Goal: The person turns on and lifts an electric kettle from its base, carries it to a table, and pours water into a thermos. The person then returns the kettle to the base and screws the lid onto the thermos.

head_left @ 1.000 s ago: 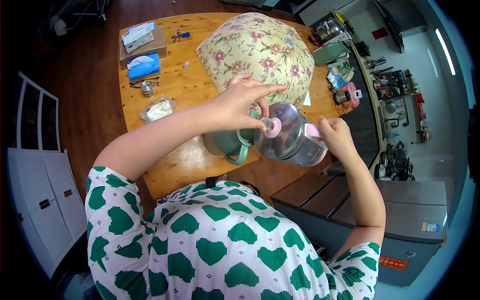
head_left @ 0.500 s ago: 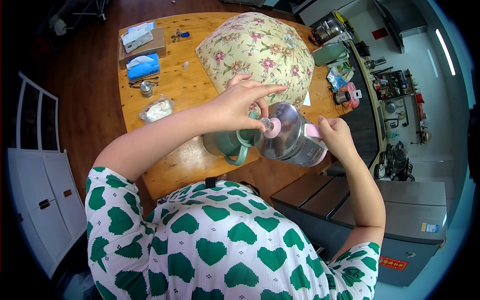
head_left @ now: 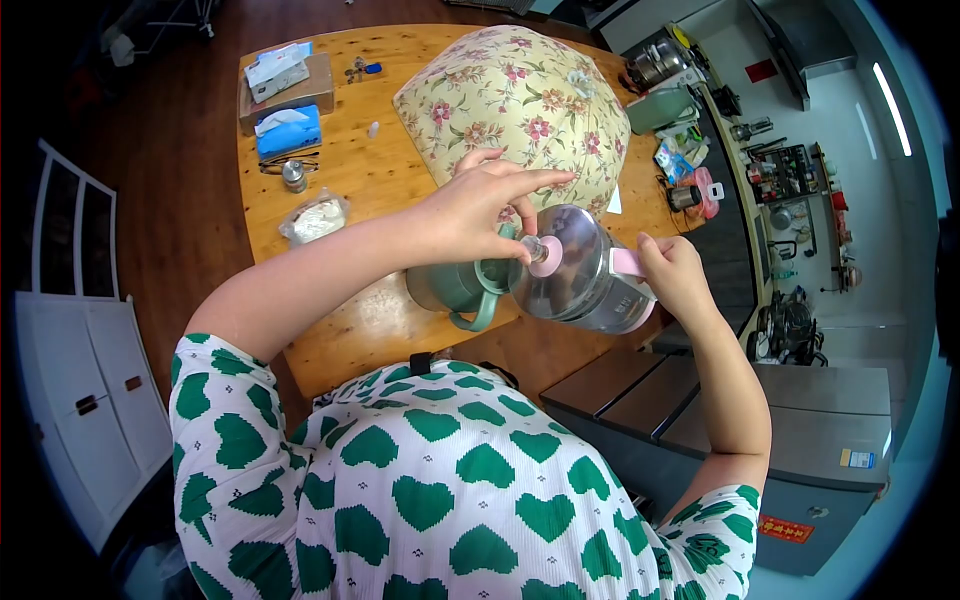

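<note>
My right hand (head_left: pixel 671 270) is wrapped round the pink handle (head_left: pixel 627 262) of a clear glass kettle (head_left: pixel 605 300). The kettle is tilted to the left, its lid side facing a green thermos jug (head_left: pixel 445 284). With thumb and fingertips, my left hand (head_left: pixel 490 205) pinches the clear knob (head_left: pixel 535 248) on the kettle's lid, which has a pink ring in its middle. The jug stands on the wooden table (head_left: pixel 345 340) beneath my left wrist, its curved handle towards me. My left hand partly hides the jug's mouth, and I cannot tell whether water is flowing.
A flowered food cover (head_left: pixel 520 100) takes up the table behind my hands. To the left lie a plastic bag (head_left: pixel 318 217), a small shaker (head_left: pixel 293 176), glasses and a blue tissue pack (head_left: pixel 288 133). A counter with kitchenware and a grey fridge (head_left: pixel 800 430) are on the right.
</note>
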Demonstrator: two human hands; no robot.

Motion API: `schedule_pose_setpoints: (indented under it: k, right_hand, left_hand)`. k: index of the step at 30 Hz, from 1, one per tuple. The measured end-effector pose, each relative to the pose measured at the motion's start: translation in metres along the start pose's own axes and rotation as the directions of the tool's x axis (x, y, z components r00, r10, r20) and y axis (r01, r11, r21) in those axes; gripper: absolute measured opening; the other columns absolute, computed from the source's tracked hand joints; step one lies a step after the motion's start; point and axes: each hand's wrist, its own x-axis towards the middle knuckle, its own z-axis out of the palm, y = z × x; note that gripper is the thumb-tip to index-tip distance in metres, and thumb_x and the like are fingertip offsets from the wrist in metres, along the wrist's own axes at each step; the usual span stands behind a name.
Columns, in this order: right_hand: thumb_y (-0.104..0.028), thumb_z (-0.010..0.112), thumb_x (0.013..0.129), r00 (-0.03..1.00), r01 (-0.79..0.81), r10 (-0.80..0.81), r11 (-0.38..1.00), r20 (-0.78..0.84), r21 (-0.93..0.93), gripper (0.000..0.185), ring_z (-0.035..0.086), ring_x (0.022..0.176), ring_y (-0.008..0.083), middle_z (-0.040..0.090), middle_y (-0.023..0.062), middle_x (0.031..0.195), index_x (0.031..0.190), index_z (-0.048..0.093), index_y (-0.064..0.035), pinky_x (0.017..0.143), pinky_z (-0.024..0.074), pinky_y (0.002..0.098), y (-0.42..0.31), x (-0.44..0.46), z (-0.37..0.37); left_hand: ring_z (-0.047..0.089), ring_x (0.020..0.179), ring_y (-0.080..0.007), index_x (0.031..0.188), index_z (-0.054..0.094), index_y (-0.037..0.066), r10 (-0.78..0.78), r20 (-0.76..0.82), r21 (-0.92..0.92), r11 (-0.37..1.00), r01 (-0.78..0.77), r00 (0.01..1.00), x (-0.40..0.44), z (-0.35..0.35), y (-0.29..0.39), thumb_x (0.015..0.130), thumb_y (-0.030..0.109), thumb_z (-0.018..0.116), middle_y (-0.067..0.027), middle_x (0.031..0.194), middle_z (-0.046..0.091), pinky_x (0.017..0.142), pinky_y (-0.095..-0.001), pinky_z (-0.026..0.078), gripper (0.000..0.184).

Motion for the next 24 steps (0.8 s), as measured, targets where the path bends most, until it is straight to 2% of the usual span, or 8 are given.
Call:
schedule_pose_setpoints:
  k: [24]
  right_hand:
    - [-0.042,0.055,0.099,1.0,0.002,-0.002,0.999,-0.012,-0.04,0.054,0.07,0.066,0.0275,0.069,0.0149,0.064,0.074,0.073,0.0022,0.071,0.0528,0.0388,-0.0084,-0.0004,-0.0012]
  left_hand:
    - [0.06,0.121,-0.0184,0.16,0.039,0.025,-0.007,-0.006,0.015,1.0,0.007,1.0,-0.0035,-0.0001,-0.0036,0.077,0.02,0.087,0.0062,0.095,0.074,0.128,-0.0562,0.012,0.095]
